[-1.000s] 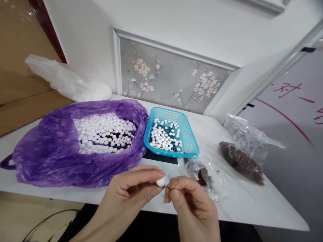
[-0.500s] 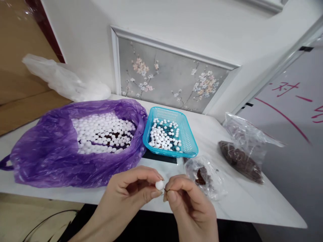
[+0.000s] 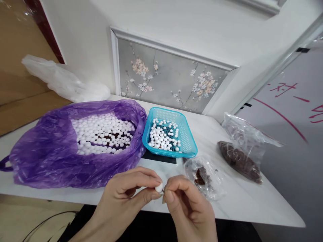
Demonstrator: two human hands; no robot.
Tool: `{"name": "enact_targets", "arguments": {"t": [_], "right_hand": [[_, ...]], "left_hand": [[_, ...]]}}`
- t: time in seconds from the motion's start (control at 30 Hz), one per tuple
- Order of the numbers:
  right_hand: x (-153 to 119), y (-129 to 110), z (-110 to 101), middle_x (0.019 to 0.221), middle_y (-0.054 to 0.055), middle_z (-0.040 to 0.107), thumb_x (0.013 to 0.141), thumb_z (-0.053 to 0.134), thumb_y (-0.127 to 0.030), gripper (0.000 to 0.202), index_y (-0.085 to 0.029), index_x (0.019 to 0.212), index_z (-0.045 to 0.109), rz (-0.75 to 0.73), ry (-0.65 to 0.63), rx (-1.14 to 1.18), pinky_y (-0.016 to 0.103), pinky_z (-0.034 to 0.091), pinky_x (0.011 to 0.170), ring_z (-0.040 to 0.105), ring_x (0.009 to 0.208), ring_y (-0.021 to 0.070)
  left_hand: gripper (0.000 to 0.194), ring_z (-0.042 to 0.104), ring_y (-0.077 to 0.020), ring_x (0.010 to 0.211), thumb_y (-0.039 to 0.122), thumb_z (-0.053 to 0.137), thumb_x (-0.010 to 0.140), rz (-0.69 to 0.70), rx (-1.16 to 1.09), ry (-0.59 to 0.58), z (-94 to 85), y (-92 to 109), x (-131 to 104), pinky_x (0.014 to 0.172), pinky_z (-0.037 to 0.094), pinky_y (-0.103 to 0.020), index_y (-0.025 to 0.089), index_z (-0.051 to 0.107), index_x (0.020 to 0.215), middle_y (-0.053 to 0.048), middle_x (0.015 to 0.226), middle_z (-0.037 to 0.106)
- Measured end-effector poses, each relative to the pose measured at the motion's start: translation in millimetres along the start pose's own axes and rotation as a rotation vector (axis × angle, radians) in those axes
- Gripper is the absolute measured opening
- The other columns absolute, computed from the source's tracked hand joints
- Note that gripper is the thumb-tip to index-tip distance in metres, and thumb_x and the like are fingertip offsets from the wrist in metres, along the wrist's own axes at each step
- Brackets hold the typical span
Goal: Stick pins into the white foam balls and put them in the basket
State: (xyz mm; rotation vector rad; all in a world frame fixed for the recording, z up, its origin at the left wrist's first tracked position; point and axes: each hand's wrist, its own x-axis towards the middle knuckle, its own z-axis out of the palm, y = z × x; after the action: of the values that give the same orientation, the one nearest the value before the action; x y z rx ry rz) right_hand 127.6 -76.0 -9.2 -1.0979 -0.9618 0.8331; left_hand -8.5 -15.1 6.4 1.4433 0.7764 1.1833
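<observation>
Between the thumb and fingertips of my left hand (image 3: 133, 193) is a small white ball (image 3: 158, 187). My right hand (image 3: 186, 201) pinches a tiny dark, thin piece, its tip close against the ball's right side; whether it touches or enters the ball I cannot tell. Both hands are held over the table's front edge. Behind them stands a blue plastic basket (image 3: 190, 143) with many white balls in it. To its left lies an open purple plastic bag (image 3: 47, 151) filled with similar balls, with some dark brown bits among them.
A clear bag (image 3: 214, 185) with brown bits lies right of my hands on the white table (image 3: 252, 205). Farther right is a zip bag of brown material (image 3: 239, 161). A crumpled white bag (image 3: 68, 80) sits at the back left. A whiteboard (image 3: 290, 117) stands at the right.
My hands stay close together, and the dark piece in my right hand now looks nearer to the ball. The view has shifted very slightly; the other things have not moved.
</observation>
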Motion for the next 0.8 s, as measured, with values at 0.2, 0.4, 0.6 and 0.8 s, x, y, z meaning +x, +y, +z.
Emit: {"name": "enact_targets", "arguments": {"t": [0.2,0.4,0.6,0.8], "right_hand": [[0.1,-0.2,1.2,0.069,-0.002,0.057,0.087,0.069,-0.035,0.017,-0.023,0.075,0.066,0.022,0.009,0.007,0.024,0.045,0.061,0.053,0.063,0.0139],[0.7,-2.5,1.1,0.068,-0.001,0.056,0.086,0.070,-0.036,0.020,-0.021,0.074,0.065,0.067,0.002,0.008,0.024,0.046,0.060,0.052,0.062,0.0140],[2.1,-8.0,0.7,0.066,-0.002,0.054,0.084,0.070,-0.039,0.024,-0.021,0.071,0.063,0.141,-0.032,0.010,0.023,0.044,0.059,0.049,0.061,0.0125],[4.0,-8.6,-0.4,0.065,-0.003,0.056,0.083,0.072,-0.041,0.024,-0.021,0.073,0.063,0.186,-0.067,0.039,0.021,0.043,0.059,0.051,0.062,0.0122]], "left_hand": [[0.026,0.073,-0.0163,0.069,0.008,0.080,0.070,0.047,0.039,-0.031,-1.8,-1.5,0.3,0.063,0.059,-0.020,0.033,0.084,0.076,-0.001,0.078,0.080],[0.027,0.074,-0.0168,0.068,0.007,0.080,0.071,0.099,0.061,-0.065,-2.1,-1.3,1.9,0.062,0.059,-0.020,0.033,0.084,0.078,-0.001,0.079,0.080],[0.036,0.074,-0.0161,0.067,0.001,0.076,0.072,0.186,0.099,-0.109,-5.5,-0.3,0.0,0.062,0.059,-0.020,0.034,0.084,0.083,0.000,0.080,0.080],[0.035,0.073,-0.0153,0.062,0.002,0.077,0.072,0.218,0.110,-0.103,-5.9,-0.4,1.1,0.058,0.057,-0.020,0.035,0.084,0.083,0.000,0.078,0.080]]}}
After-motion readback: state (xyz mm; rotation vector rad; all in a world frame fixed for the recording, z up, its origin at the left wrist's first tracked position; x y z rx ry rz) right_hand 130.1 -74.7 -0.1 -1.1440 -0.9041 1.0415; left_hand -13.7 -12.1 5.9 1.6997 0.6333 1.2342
